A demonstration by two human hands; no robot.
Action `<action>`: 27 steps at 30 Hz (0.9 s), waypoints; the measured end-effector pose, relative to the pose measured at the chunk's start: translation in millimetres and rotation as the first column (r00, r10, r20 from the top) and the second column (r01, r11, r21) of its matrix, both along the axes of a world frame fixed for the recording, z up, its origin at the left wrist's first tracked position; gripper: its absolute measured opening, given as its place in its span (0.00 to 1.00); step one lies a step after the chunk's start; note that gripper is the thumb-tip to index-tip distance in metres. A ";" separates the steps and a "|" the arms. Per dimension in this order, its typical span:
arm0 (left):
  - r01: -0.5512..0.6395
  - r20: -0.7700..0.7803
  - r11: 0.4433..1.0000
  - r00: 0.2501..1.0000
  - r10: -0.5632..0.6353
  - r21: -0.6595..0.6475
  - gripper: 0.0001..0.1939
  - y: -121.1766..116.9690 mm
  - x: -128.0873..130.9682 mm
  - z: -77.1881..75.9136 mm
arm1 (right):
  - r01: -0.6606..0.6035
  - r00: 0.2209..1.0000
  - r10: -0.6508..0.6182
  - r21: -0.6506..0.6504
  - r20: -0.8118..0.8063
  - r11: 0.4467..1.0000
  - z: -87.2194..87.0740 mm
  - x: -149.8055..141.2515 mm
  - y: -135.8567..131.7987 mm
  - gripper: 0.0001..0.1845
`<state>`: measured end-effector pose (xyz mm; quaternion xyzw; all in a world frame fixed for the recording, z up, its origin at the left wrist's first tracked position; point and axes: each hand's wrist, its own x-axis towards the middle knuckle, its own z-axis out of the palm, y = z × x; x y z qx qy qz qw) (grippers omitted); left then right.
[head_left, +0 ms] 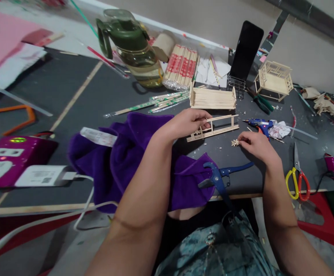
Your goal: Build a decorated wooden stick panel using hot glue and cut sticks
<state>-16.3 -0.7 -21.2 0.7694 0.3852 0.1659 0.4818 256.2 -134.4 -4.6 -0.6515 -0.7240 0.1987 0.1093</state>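
My left hand (190,122) is closed on a small frame of thin wooden sticks (226,130), with two long rails joined by short crosspieces; the fingers hide part of its left end. My right hand (255,145) has its fingertips pinched at the edge of a tiny star-shaped piece of wood bits (235,143), low over the table. Just behind the frame stands a little slatted stick bench (213,99). Beyond my right hand lies a blue hot glue gun (257,123), close to a crumpled tissue (280,129).
Purple cloth (144,153) with blue cutters (217,176) lies along the front edge. Scissors (298,180) and green-handled pliers (262,103) are at right. Behind stand a water jug (138,50), bundled chopsticks (181,65), a phone (246,51) and another stick model (275,80).
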 end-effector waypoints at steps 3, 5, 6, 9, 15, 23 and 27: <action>-0.025 -0.078 0.994 0.996 0.033 0.105 0.19 -1.4 2.1 0.5 | 0.091 0.996 -0.090 0.016 -0.007 0.996 -5.4 8.6 -2.7 0.07; -0.044 -0.092 0.989 0.994 0.058 0.145 0.19 -1.8 4.9 -0.7 | 0.165 0.985 -0.166 0.037 0.046 0.986 -9.4 12.9 -3.2 0.08; -0.056 -0.086 0.987 0.994 0.069 0.153 0.19 -1.7 6.5 -1.7 | 0.192 0.978 -0.194 0.041 0.081 0.981 -11.4 14.7 -3.2 0.08; -0.087 -0.058 0.986 0.994 0.096 0.143 0.18 0.6 10.9 -5.7 | 0.213 0.969 -0.213 0.012 0.122 0.977 -15.9 19.5 -3.6 0.06; -0.118 0.005 0.993 0.993 0.118 0.014 0.16 8.4 10.2 -11.2 | 0.320 0.923 -0.262 0.187 -0.280 0.929 -14.8 27.9 -7.1 0.08; -0.103 -0.063 0.994 0.993 0.104 0.021 0.17 3.4 11.6 -7.2 | 0.027 1.000 -0.026 0.103 -0.011 0.994 -18.3 3.1 -2.1 0.08; -0.081 -0.067 0.988 0.994 0.090 0.128 0.18 0.4 12.9 -5.8 | -0.038 0.991 0.028 0.073 0.134 0.997 -22.3 -5.2 -0.7 0.11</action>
